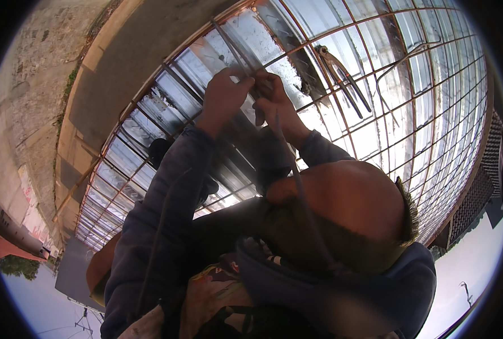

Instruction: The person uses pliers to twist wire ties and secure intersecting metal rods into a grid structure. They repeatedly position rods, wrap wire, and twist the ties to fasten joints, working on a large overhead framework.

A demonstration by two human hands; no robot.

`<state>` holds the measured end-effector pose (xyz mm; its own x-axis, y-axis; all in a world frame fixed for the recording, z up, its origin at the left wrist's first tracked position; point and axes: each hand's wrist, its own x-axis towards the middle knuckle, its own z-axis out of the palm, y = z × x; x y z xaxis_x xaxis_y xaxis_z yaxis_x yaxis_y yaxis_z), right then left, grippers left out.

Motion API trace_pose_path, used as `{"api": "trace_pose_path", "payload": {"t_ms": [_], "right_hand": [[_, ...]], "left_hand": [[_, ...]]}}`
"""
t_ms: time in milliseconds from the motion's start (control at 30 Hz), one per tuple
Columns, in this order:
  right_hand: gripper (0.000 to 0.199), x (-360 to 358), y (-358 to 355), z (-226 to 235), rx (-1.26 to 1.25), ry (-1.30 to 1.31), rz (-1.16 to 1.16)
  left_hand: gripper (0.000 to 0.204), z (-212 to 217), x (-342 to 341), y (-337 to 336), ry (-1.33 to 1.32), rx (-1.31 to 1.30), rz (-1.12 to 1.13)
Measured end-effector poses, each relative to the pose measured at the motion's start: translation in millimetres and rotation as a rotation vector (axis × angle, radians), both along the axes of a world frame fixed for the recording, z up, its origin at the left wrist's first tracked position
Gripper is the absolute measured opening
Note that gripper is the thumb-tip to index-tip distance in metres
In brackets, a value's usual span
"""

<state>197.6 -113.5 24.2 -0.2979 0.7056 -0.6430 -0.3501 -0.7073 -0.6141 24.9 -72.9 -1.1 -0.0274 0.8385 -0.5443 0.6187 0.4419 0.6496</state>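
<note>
**Pinching thin grey strands (231, 42) above a rusty grid (309, 42)**

Passing first, at the left, a dusty strip of ground (132, 48) beyond the grid's border. Curling the left hand (226, 99) next, thumb and fingers drawn together, apparently pinching the strands near their lower end. Running those strands up and leftward from the fingertips, toward the grid's near-left edge. Closing the right hand (277, 104) just beside, seemingly pinching too, with blur hiding the exact contact.

Probably handling as light, narrow and springy, bending rather than breaking, perhaps twisting or slipping between fingertips. Probably calling for a firm hold close to the gathered lower end, keeping loose lengths aimed away from the body.

Leaving long-handled pincers (349, 79) lying farther right on the grid, well apart from both hands. Ending at the right with a bent wire (414, 52), lying across bars over shiny ribbed sheeting (370, 135).
</note>
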Motion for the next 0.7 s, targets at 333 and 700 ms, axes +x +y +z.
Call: {"api": "trace_pose_path", "payload": {"t_ms": [333, 700], "right_hand": [[0.054, -7.6, -14.4, -4.3, -0.016, 0.007, -0.038], [0.04, 27.9, 42.7, -3.3, 0.393, -0.722, 0.47]], "left_hand": [[0.03, -8.0, -35.5, 47.2, -0.583, -0.801, 0.109], [0.032, 22.1, -9.9, 13.5, -0.864, -0.734, 0.673]]}}
